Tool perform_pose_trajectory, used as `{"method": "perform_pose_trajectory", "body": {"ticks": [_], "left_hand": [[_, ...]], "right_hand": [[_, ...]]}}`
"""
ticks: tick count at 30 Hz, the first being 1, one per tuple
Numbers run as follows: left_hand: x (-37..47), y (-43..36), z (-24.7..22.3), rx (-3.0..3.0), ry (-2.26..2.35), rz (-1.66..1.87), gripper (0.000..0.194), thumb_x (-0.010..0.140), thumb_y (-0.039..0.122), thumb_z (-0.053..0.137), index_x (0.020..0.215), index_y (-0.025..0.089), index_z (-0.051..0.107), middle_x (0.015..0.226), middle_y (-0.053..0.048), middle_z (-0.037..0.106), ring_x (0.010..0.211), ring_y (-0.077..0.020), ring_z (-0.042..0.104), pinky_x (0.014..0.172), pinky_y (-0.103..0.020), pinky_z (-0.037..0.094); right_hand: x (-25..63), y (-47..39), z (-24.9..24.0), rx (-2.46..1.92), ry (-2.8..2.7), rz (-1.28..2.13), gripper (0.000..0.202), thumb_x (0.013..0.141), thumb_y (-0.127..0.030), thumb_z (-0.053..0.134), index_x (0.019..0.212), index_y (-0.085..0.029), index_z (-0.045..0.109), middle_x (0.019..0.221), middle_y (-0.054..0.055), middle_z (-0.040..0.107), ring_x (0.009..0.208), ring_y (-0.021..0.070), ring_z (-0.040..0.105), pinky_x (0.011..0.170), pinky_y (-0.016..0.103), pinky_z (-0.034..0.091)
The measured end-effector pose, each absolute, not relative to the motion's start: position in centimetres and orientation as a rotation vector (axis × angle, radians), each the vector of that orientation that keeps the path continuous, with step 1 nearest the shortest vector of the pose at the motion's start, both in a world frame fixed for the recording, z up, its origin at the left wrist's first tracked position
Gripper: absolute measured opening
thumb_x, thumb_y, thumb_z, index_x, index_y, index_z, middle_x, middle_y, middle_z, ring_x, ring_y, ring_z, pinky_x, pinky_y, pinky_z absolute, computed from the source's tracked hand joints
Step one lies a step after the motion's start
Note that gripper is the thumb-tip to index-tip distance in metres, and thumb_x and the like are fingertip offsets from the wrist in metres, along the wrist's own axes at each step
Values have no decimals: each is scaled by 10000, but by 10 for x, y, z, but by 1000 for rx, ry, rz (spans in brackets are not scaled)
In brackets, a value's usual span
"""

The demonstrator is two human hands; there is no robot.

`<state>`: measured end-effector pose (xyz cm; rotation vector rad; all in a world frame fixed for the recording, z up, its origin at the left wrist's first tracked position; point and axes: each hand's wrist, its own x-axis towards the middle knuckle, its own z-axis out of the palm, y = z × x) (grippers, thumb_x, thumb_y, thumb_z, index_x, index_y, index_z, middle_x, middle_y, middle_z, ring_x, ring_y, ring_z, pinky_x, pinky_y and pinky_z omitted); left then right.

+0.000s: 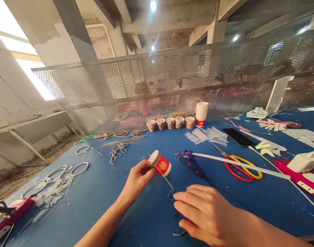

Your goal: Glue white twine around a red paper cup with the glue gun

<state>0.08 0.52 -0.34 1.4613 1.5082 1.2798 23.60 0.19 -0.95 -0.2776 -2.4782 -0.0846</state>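
Note:
My left hand (140,176) is closed on a tilted paper cup (163,164), fingers and thumb at its rim. The cup is white, with a red band and a gold emblem. Grey cord runs round its upper part, and a slack tail of cord (169,185) hangs from it toward my right hand (203,211). That hand is low over the table, fingers stretched out and thumb apart. Some of the cord passes behind its fingers, and a cord end (179,234) shows below the thumb. A blue glue gun (185,155) with a long white glue stick lies beyond.
Several cord-wrapped cups (170,123) stand near a perforated metal screen (107,92), beside a cup stack (201,113). Scissors (240,168), a phone (238,137) and a pink power strip (301,181) lie right. Cord bundles (119,149) and white rings (79,168) lie left.

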Motion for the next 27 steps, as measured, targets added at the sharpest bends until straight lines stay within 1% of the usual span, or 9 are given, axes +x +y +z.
{"method": "perform_pose_trajectory", "body": {"ticks": [2,5,8,10,14,17,20,24,27], "left_hand": [[1,5,-2,1446,1519,1304,93,679,266,595,685,173,590,605,38,591,557,-122,529,565,-237,417],[3,5,1,1434,1540,1322,106,674,279,601,678,174,594,600,31,602,560,-128,535,577,-245,423],[6,6,2,1427,1534,1336,112,669,281,613,665,173,587,588,29,602,564,-132,543,588,-249,432],[6,6,2,1418,1519,1343,108,663,275,623,670,172,591,599,29,610,560,-130,549,596,-252,442],[7,7,-1,1395,1525,1344,84,661,250,623,687,171,610,601,31,612,561,-131,561,607,-255,461],[7,7,-3,1372,1507,1352,88,663,247,620,700,168,611,612,28,617,556,-128,564,597,-255,469],[8,5,-3,1341,1494,1354,82,679,239,616,708,163,604,610,26,620,557,-124,569,598,-253,474],[11,3,-4,1296,1501,1330,90,690,240,624,716,157,599,612,18,622,554,-125,570,593,-265,484],[14,4,-5,1276,1519,1296,102,699,246,635,719,152,601,596,21,625,537,-120,570,591,-263,482]], "right_hand": [[256,11,-12,-397,-2448,-56,239,940,-273,426,870,-177,633,801,60,686,678,146,613,661,259,444],[279,40,-16,-868,-2372,-10,321,946,-344,429,738,-190,618,676,25,651,581,143,592,580,260,412],[283,73,-16,-1294,-2262,117,254,867,-408,534,803,-187,640,801,59,684,736,206,632,635,288,444],[275,91,-16,-1284,-2280,416,235,820,-406,586,890,-191,648,891,59,690,802,212,632,664,287,457],[249,111,-22,-1254,-2261,778,158,764,-351,628,806,-200,639,560,-36,592,519,145,546,496,237,386],[236,118,-32,-1270,-2178,866,110,761,-294,604,733,-189,619,469,-60,499,452,125,488,459,226,341],[235,116,-38,-1250,-2080,945,127,792,-279,542,764,-182,618,534,-39,547,516,140,532,500,235,383],[242,98,-34,-1188,-1972,1073,235,848,-338,453,867,-174,619,746,19,667,690,159,630,624,242,470],[245,77,-25,-1117,-1918,1183,248,848,-387,456,886,-178,583,701,8,651,597,146,616,571,238,471]]}}
